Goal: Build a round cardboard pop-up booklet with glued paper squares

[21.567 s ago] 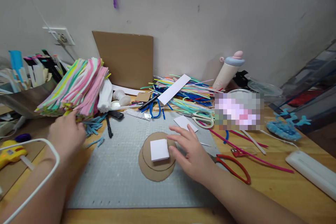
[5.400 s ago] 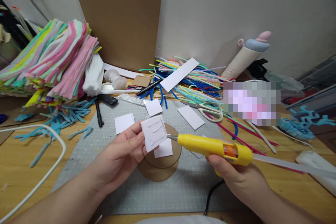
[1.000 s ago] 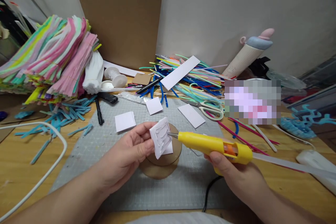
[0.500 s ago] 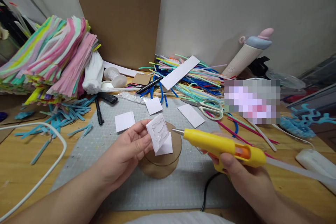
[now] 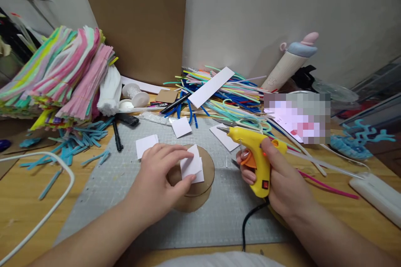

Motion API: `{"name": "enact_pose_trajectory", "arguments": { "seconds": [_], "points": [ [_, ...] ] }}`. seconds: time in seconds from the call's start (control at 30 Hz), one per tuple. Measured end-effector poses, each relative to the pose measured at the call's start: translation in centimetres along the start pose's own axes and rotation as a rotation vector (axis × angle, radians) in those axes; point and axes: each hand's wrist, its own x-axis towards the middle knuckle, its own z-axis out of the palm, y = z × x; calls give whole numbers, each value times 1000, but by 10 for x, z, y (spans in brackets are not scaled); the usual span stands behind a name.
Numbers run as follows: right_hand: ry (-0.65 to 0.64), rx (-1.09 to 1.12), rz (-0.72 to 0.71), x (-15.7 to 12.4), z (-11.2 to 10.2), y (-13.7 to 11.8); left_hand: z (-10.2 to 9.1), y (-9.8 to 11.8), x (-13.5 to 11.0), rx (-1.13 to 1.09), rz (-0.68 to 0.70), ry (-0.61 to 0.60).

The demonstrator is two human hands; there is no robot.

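Note:
My left hand (image 5: 163, 175) grips a small white square (image 5: 190, 162) between thumb and fingers. That square sits over another white square (image 5: 199, 178) on a round cardboard disc (image 5: 207, 170); whether the two touch I cannot tell. A second cardboard disc (image 5: 194, 203) shows beneath the first. In my right hand (image 5: 282, 183) is a yellow glue gun (image 5: 261, 154), its metal nozzle pointing left, above a white rectangle (image 5: 223, 137). My fingers wrap its handle by the orange trigger. The glue on the square, seen earlier, is now hidden.
A grey cutting mat (image 5: 156, 229) covers the table's middle. More white squares (image 5: 181, 127), scissors (image 5: 250, 124) and a pile of coloured pipe cleaners (image 5: 241, 91) lie behind. Pipe cleaner bundles (image 5: 72, 71) stand left. A white cable (image 5: 70, 179) curves at left, a power strip (image 5: 376, 196) at right.
My left hand has turned the glue-covered square over and lowered it onto or just above the square on the disc. The glue gun has swung upright and moved slightly up and right.

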Motion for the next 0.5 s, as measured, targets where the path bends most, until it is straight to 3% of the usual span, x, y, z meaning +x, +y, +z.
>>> {"name": "enact_pose_trajectory", "arguments": {
  "seconds": [0.17, 0.5],
  "points": [
    [-10, 0, -5, 0, -1, 3, 9, 3, 2, 236, 64, -69],
    [-24, -53, -29, 1, -2, 4, 15, -3, 8, 299, 85, -153]
  ]
}}
